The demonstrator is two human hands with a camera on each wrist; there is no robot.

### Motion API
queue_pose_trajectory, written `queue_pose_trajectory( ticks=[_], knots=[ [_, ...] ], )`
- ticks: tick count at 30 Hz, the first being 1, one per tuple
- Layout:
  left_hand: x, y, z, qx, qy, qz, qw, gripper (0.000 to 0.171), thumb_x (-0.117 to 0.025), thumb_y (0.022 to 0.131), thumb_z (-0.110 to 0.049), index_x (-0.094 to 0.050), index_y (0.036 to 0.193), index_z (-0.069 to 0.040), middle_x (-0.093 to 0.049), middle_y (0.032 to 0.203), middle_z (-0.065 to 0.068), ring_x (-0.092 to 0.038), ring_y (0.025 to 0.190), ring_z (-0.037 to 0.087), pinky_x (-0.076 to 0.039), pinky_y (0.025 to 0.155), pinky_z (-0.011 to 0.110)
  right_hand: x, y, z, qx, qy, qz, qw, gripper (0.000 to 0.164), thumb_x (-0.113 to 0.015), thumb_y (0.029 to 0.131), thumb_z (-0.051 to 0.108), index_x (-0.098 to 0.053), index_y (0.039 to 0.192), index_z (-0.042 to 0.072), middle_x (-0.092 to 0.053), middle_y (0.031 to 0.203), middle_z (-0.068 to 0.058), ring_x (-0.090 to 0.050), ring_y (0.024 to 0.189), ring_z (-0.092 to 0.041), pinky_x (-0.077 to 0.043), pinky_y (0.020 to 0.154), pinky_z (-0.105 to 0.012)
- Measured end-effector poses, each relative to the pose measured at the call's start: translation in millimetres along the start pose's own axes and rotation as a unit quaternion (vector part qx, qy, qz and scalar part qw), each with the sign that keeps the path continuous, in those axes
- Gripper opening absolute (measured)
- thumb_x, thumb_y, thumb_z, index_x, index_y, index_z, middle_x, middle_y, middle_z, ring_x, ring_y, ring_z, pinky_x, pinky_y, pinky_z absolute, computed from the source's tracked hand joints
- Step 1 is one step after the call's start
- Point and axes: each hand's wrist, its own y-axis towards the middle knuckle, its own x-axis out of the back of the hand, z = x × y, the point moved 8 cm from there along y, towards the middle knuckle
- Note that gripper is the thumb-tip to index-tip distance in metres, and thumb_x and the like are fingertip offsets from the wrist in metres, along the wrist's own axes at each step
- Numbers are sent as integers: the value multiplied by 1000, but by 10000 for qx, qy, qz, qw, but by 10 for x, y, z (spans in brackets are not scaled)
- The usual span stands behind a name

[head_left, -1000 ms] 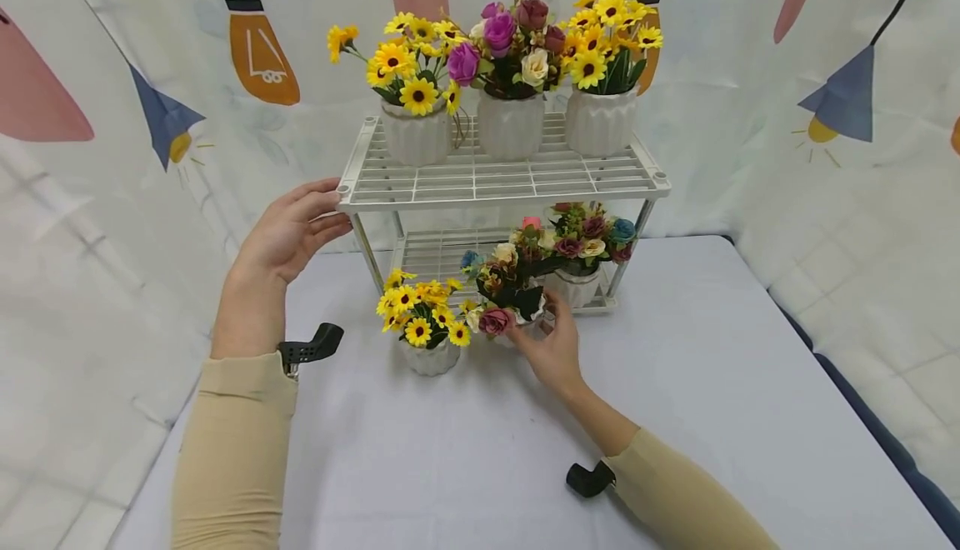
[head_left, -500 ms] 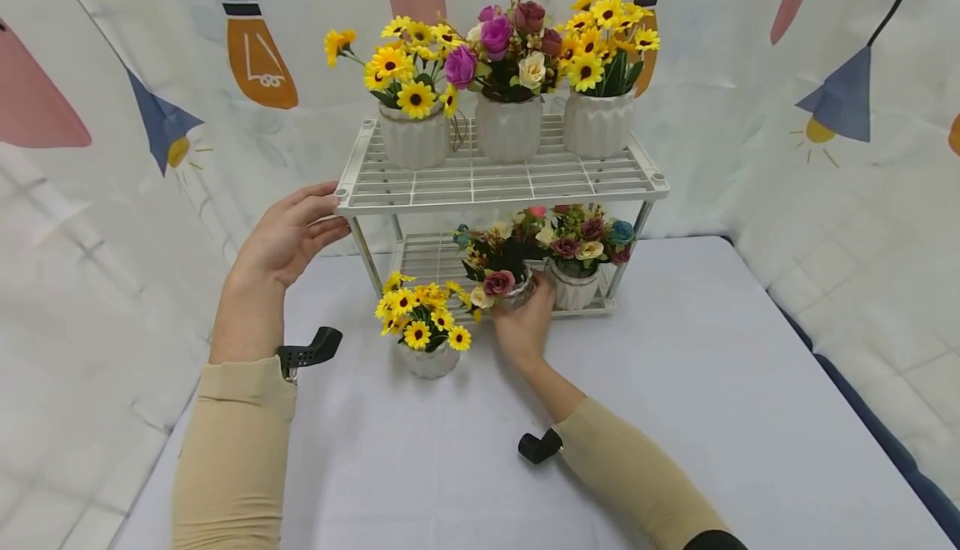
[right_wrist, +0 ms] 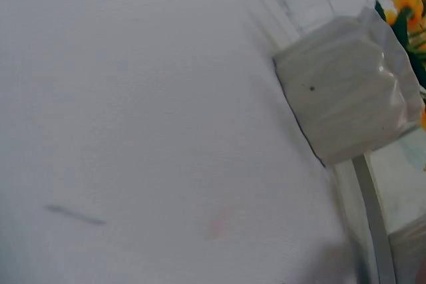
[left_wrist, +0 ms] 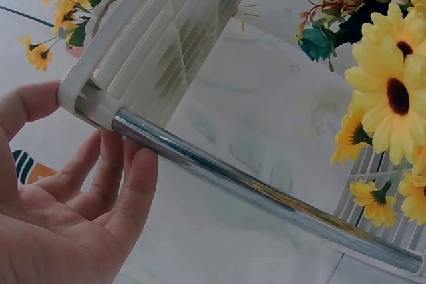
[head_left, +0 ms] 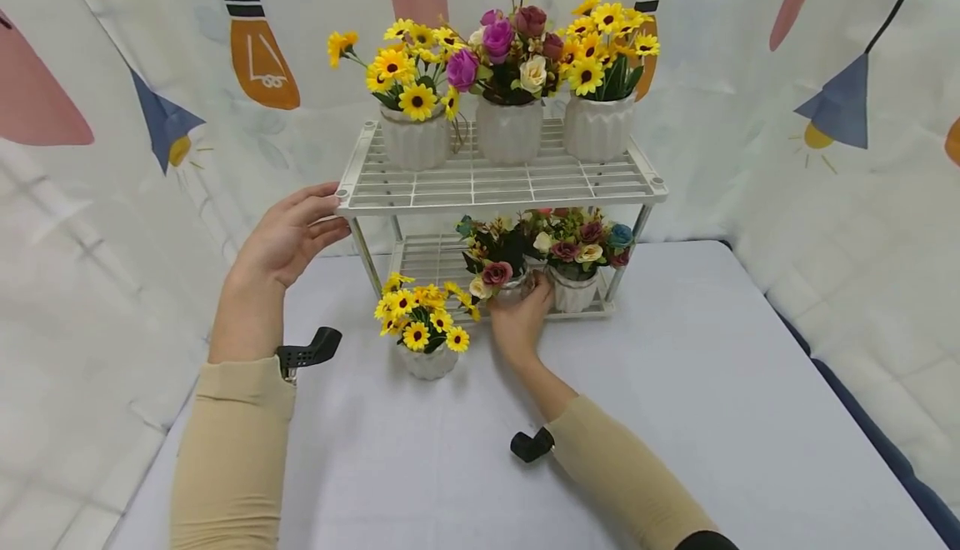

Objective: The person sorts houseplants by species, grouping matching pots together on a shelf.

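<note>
A white two-tier wire rack (head_left: 495,198) stands at the back of the table. My left hand (head_left: 288,233) holds its upper front left corner; in the left wrist view the thumb is at the shelf corner and the fingers lie against the chrome post (left_wrist: 253,184). My right hand (head_left: 519,318) grips a small potted plant of mixed artificial roses (head_left: 497,273) by its pale pot at the lower shelf's front. Right of it sits another rose pot (head_left: 573,290) on that shelf. A potted yellow sunflower plant (head_left: 427,360) stands on the table before the rack; its pot (right_wrist: 346,91) fills the right wrist view's upper right.
On the top shelf stand a left sunflower pot (head_left: 416,140), a middle pot of purple and cream roses (head_left: 508,133) and a right sunflower pot (head_left: 600,129). A patterned curtain (head_left: 735,117) hangs behind the white table (head_left: 675,383).
My right hand has carried the mixed-rose pot back and up from the table area to the lower shelf, beside the other rose pot. The left hand has stayed at the rack corner.
</note>
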Motion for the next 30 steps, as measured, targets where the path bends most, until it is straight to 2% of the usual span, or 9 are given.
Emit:
queue_pose_trajectory(
  ticks=[3,7,10,13,17,21,26,30],
  knots=[
    [-8,6,23,22,-4,16,10000,62,-67,102,-22,-38,154,-1,-64,128,4,-66,110,18,-55,94,26,81,-176,46,66,216,306,9993,86,-85,83,16,-30,148,-2,-32,148,-23,-37,136,-39,-34,114,-52],
    [4,-6,12,-12,34,-68,10000,64,-69,101,-23,-40,154,0,-61,133,8,-67,108,18,-55,92,26,130,-427,153,184,613,823,9945,75,-81,87,9,-31,142,-2,-33,142,-24,-36,134,-42,-36,109,-53],
    [8,-13,-4,-53,64,-133,9999,65,-70,100,-24,-41,153,0,-61,134,9,-68,106,17,-56,92,26,117,-600,209,52,778,1207,9896,67,-78,87,3,-33,136,-4,-34,139,-25,-36,131,-43,-39,104,-54],
    [13,-9,-8,-84,44,-201,9998,65,-71,100,-24,-43,153,1,-63,130,7,-68,104,17,-56,91,26,67,-758,233,-210,818,1623,9831,65,-79,86,3,-34,133,-5,-37,135,-26,-39,127,-42,-40,102,-55],
    [24,-9,-11,-111,23,-333,9994,62,-72,99,-22,-46,150,2,-68,120,1,-69,101,17,-57,89,26,-53,-927,217,-403,917,2022,9742,71,-81,86,8,-34,138,-6,-37,138,-27,-39,129,-41,-40,104,-56],
    [30,-15,-8,-129,32,-443,9989,60,-72,99,-21,-48,149,2,-70,115,0,-70,99,17,-58,88,26,-192,-1069,179,-507,1084,2099,9704,84,-85,85,12,-29,145,-8,-34,146,-27,-35,136,-41,-37,111,-57],
    [38,-13,1,-132,-10,-501,9987,57,-70,100,-19,-49,148,2,-71,113,-1,-70,99,17,-58,87,26,-403,-1190,161,-568,1097,2034,9713,97,-89,82,19,-27,152,-4,-35,151,-19,-34,142,-33,-31,117,-54],
    [32,-11,5,-133,-62,-536,9985,58,-72,99,-20,-50,148,0,-71,114,-1,-70,100,17,-58,87,26,-530,-1189,198,-417,1284,1812,9741,99,-92,76,13,-30,152,-2,-40,149,-13,-39,141,-28,-29,118,-52]
  ],
)
